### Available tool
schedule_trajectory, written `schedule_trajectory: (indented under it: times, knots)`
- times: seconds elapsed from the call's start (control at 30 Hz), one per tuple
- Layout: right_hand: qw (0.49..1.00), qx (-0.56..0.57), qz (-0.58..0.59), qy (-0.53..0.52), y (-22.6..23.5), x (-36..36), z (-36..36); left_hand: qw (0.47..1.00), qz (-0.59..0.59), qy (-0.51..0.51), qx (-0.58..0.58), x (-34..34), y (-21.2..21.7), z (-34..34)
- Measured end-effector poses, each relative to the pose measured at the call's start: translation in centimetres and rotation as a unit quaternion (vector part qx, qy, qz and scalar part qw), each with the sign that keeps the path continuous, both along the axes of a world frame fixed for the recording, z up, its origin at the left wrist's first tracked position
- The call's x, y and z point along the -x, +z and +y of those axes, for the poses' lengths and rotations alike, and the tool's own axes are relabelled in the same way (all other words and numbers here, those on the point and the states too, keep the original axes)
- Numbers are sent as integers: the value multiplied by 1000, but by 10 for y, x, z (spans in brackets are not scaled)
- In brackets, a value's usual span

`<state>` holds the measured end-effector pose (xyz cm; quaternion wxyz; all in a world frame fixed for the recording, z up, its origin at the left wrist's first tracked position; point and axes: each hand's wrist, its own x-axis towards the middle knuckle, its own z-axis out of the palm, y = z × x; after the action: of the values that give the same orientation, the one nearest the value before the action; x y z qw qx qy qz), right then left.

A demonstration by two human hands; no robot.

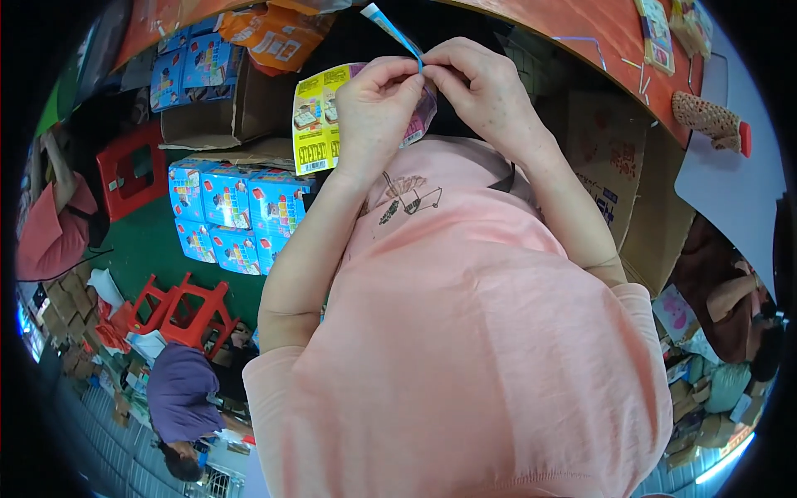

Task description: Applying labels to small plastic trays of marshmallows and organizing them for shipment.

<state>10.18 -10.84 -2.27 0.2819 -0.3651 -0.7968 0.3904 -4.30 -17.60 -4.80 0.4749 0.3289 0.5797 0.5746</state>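
My left hand [374, 108] and my right hand [486, 87] meet at the upper middle, thumbs and forefingers pinched together. Between them they grip the lower end of a narrow blue-and-white strip [392, 31], which points up and to the left. Its pinched end is mostly covered by my fingers. Behind my left hand is a printed sheet [312, 124], yellow on its left part and purple toward the right. Whether that sheet is held or only lies on my lap, I cannot tell.
An orange-red table edge [573, 21] curves across the top, with an orange plastic bag [270, 37] on it. Blue printed boxes [224, 199] are stacked at left, near red stools [195, 307]. A cardboard box [656, 216] stands at right. Other people work at left and lower left.
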Motion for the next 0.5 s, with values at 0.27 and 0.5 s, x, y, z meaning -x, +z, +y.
schedule_trajectory:
  times: [0.27,0.5]
  knots:
    - [998,22,-42,-45,-18,-12,-7,994,34,-43,98,-17,-11,4]
    - [994,68,-36,-73,-28,-23,-10,989,-98,-27,110,-19,-10,7]
